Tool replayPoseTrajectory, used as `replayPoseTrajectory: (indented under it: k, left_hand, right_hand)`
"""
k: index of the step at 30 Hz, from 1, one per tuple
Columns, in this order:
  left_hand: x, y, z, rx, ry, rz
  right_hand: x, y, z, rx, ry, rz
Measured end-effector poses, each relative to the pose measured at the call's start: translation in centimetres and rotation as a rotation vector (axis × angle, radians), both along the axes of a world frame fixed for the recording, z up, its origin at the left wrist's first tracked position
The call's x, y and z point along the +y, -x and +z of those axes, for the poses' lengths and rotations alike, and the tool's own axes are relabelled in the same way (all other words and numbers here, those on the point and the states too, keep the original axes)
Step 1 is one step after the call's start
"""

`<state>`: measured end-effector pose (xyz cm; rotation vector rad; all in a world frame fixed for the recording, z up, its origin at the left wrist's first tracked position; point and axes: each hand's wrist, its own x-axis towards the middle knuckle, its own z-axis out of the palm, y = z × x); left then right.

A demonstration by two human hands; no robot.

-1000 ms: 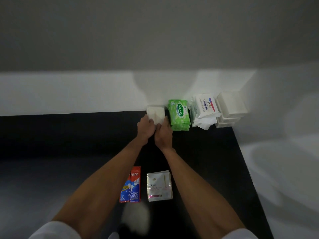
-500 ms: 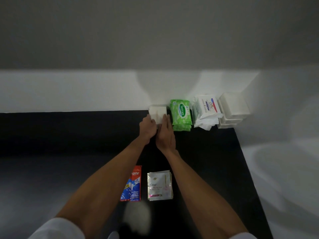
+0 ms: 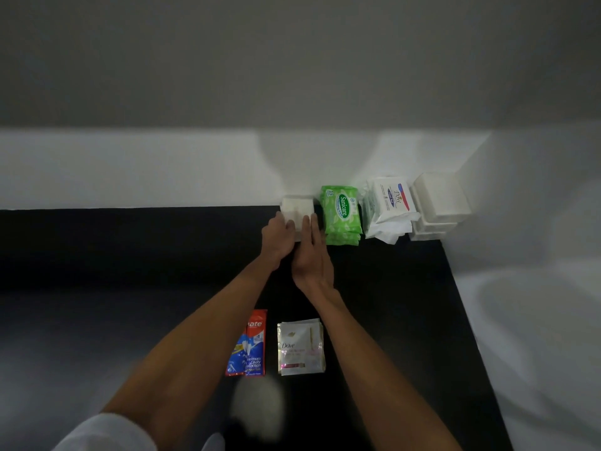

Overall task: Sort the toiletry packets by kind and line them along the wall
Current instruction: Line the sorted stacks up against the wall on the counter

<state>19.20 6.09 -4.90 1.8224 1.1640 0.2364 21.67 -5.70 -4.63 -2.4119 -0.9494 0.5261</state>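
A small stack of white packets (image 3: 297, 206) stands against the wall on the black counter (image 3: 130, 249). My left hand (image 3: 279, 236) holds its left side with curled fingers. My right hand (image 3: 312, 252) lies flat with straight fingers against its right side. To the right along the wall stand green Sanicare wipe packs (image 3: 340, 213), white Dove packets (image 3: 390, 206) and white boxes (image 3: 439, 203). Nearer to me lie red-and-blue Colgate sachets (image 3: 250, 343) and Dove sachets (image 3: 300, 346), partly hidden by my forearms.
A white wall runs along the back of the counter. A white basin (image 3: 536, 320) lies past the counter's right edge. A blurred pale object (image 3: 257, 408) sits low in the frame, close to the camera.
My right hand has straightened from curled fingers to a flat palm against the white stack. The white stack sits squarer against the wall. My left hand has stayed on it.
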Motion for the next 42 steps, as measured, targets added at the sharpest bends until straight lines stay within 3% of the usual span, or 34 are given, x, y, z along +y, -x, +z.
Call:
replayPoseTrajectory:
  k: [8, 12, 20, 26, 30, 36, 42]
  left_hand:
    - [-3.5, 6.6, 3.5, -0.140, -0.092, 0.050]
    - [-7.7, 11.2, 3.6, -0.163, -0.136, -0.010]
    - [-15.6, 17.3, 0.0, 0.013, -0.050, -0.042]
    - [-17.9, 18.7, -1.3, 0.111, 0.031, -0.104]
    - [-18.1, 18.4, -1.7, 0.092, 0.050, -0.101]
    - [-17.1, 17.9, -1.6, 0.099, 0.121, -0.048]
    - [-15.8, 17.8, -1.0, 0.067, 0.189, -0.143]
  right_hand:
    - [-5.9, 2.6, 3.0, 0.008, -0.308, -0.121]
    - [-10.1, 3.6, 2.9, 0.102, -0.226, -0.168]
    - [-16.8, 6.1, 1.2, 0.259, 0.028, -0.236]
    - [-17.6, 8.9, 1.0, 0.378, 0.148, -0.304]
    - [-16.4, 11.2, 0.7, 0.346, 0.187, -0.311]
    - [-15.1, 13.1, 0.0, 0.458, 0.129, -0.474]
    - [-15.9, 13.0, -0.9, 0.561, -0.047, -0.536]
